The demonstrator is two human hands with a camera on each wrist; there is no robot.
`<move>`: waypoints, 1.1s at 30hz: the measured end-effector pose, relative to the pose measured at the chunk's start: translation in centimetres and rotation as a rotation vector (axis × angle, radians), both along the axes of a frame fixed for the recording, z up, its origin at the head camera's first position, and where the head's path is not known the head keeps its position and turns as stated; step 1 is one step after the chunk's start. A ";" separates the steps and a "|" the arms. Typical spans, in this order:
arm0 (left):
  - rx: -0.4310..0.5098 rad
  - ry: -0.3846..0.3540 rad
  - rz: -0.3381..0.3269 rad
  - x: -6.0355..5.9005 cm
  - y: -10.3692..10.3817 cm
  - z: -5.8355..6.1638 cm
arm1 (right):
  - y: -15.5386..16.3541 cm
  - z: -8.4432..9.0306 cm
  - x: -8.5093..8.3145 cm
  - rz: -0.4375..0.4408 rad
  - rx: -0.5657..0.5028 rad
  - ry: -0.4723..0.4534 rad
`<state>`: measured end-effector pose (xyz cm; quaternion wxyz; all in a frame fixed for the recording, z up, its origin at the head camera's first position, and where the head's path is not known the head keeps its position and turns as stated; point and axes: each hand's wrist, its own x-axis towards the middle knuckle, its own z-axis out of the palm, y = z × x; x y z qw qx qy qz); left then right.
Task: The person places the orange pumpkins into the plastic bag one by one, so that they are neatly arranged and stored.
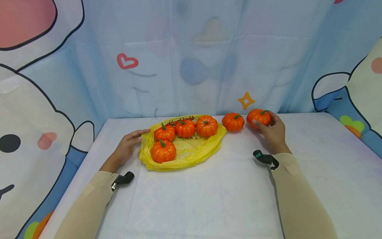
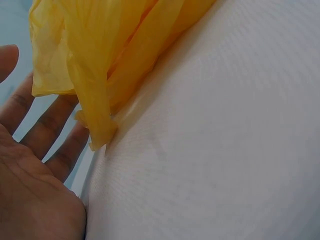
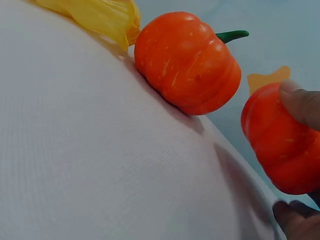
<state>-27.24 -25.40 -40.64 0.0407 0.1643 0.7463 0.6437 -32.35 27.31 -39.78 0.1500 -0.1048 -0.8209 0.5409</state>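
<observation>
My right hand [image 1: 274, 132] grips a small orange pumpkin [image 1: 257, 117] with a green stem, thumb on its near side. In the right wrist view this pumpkin [image 3: 282, 142] appears raised, its shadow lying apart on the tabletop. Just left of it sits another pumpkin [image 1: 233, 122], close to the right edge of a yellow plastic bag [image 1: 191, 154]. Several pumpkins [image 1: 163, 151] rest on the spread bag, toward its left and back. At the bag's left edge is my left hand [image 1: 126, 148], fingers extended; in the left wrist view they lie behind the crumpled plastic [image 2: 95, 75].
A white cloth covers the table [image 1: 191, 202], whose back edge runs just behind the pumpkins. Behind it hangs a blue printed curtain [image 1: 191, 49] with cartoon figures at both sides. Black wrist-camera mounts [image 1: 124, 178] stick out from both sleeves.
</observation>
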 end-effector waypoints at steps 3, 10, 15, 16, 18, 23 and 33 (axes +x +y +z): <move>0.001 -0.002 -0.001 0.0 0.0 0.0 | -0.1 0.5 0.1 -0.015 -0.009 0.017; -0.004 0.007 -0.005 0.0 0.0 0.1 | -1.2 3.5 0.5 0.009 -0.052 0.086; -0.006 0.021 -0.005 0.0 0.0 0.2 | -3.1 6.2 1.3 0.084 -0.048 0.148; -0.007 0.021 -0.005 0.0 0.0 0.2 | -3.6 6.7 1.5 0.106 -0.036 0.151; -0.007 0.019 -0.006 0.1 0.0 0.1 | -4.7 7.3 1.9 0.161 -0.008 0.158; -0.005 0.015 -0.006 0.2 0.1 0.2 | -8.0 8.2 2.6 0.319 0.068 0.156; -0.004 0.022 -0.011 0.1 0.5 0.2 | -14.0 6.0 4.2 0.822 0.086 0.065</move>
